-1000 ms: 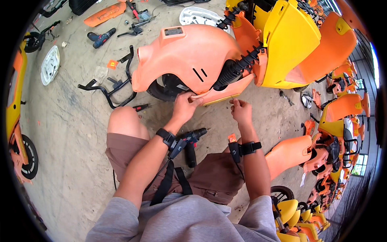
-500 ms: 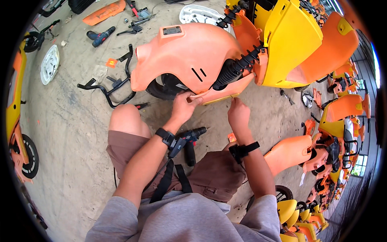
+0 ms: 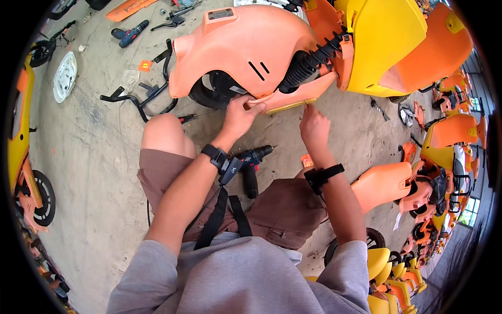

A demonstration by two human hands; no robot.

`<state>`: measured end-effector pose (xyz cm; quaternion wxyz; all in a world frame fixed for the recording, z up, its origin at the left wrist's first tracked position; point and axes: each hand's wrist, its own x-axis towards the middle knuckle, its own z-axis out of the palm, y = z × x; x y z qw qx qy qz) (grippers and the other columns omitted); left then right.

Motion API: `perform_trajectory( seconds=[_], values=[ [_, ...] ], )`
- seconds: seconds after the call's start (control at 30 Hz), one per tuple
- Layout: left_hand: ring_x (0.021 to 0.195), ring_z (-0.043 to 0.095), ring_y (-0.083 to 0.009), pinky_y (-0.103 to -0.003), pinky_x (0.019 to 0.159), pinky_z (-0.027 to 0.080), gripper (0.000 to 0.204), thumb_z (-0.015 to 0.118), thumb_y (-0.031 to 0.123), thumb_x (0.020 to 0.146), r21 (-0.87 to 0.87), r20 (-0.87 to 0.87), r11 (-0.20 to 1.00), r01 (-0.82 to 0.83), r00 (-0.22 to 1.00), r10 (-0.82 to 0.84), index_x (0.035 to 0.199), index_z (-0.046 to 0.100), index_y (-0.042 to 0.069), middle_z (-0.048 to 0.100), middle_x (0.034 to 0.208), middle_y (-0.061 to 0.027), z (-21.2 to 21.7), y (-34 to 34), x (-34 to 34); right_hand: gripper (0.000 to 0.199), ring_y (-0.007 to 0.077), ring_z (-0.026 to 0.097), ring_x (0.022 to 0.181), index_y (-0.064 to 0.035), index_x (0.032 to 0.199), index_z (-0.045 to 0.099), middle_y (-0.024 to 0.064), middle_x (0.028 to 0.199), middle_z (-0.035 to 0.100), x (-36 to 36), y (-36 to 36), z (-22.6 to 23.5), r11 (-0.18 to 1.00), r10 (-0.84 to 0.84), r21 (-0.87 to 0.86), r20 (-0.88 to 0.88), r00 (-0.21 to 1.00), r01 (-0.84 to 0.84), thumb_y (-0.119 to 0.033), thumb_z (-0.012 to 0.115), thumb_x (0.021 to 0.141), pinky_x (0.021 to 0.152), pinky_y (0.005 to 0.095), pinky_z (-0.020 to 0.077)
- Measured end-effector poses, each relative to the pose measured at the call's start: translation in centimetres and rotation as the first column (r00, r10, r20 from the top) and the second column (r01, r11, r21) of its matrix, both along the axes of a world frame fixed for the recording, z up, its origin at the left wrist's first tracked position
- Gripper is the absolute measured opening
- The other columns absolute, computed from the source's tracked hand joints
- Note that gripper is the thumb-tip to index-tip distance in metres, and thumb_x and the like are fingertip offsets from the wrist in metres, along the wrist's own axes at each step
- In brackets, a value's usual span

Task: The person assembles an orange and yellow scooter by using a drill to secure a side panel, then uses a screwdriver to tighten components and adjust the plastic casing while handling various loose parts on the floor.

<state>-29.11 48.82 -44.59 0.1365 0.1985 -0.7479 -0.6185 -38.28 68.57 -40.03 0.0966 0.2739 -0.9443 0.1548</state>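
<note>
An orange scooter body [image 3: 246, 49] lies on its side on the concrete in front of me, with a black coil spring [image 3: 314, 55] and a rear wheel [image 3: 214, 89] showing. My left hand [image 3: 241, 114] grips the lower edge of its orange side panel [image 3: 293, 99]. My right hand [image 3: 312, 125] pinches the yellow strip along that panel's edge. A black cordless drill [image 3: 251, 165] lies on the floor between my knees. Both wrists wear black straps.
A black metal rack [image 3: 141, 97] lies left of the wheel, with a screwdriver [image 3: 196, 116] beside it. A second drill [image 3: 129, 32] and a white round plate [image 3: 65, 76] lie farther left. A yellow seat shell [image 3: 387, 42] and several orange scooter parts crowd the right side.
My head has moved closer to the scooter. My right hand has shifted slightly along the panel's yellow edge; my left hand keeps its hold.
</note>
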Motion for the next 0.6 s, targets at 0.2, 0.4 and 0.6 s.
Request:
perform_trajectory(
  seconds=[0.2, 0.4, 0.6],
  values=[
    [0.071, 0.06, -0.0085, -0.026, 0.066, 0.048, 0.029, 0.075, 0.021, 0.085, 0.101, 0.056, 0.994, 0.045, 0.997, -0.051, 0.095, 0.068, -0.005, 0.072, 0.086, -0.0079, -0.7, -0.7, -0.5, 0.02, 0.0375, 0.063, 0.057, 0.0003, 0.089, 0.062, 0.0194, 0.064, 0.063, -1.1, -0.1, 0.6, 0.988, -0.102, -0.092, 0.224, 0.969, 0.125, -0.018, 0.055, 0.093, 0.052, 0.0444, 0.0502],
    [0.068, 0.057, -0.007, -0.024, 0.062, 0.046, 0.029, 0.075, 0.022, 0.084, 0.099, 0.114, 0.994, 0.041, 0.992, -0.052, 0.094, 0.069, -0.005, 0.07, 0.08, -0.0058, 0.3, -0.8, -0.1, 0.028, 0.0173, 0.059, 0.048, 0.003, 0.093, 0.066, 0.0092, 0.062, 0.064, -0.1, -1.6, 1.0, 0.814, -0.083, -0.297, 0.79, 0.607, 0.498, -0.021, 0.052, 0.095, 0.045, 0.0329, 0.0443],
    [0.066, 0.057, -0.0099, -0.028, 0.063, 0.046, 0.029, 0.076, 0.024, 0.082, 0.069, 0.083, 0.998, 0.003, 0.997, -0.009, 0.093, 0.07, -0.003, 0.068, 0.075, -0.0065, 0.0, -0.6, -0.1, 0.031, 0.0075, 0.04, 0.045, 0.0009, 0.102, 0.066, -0.0023, 0.064, 0.047, 0.3, -1.9, -0.7, 0.611, -0.041, -0.397, 0.848, 0.528, 0.685, -0.027, 0.054, 0.097, 0.042, 0.0241, 0.0334]
  ],
)
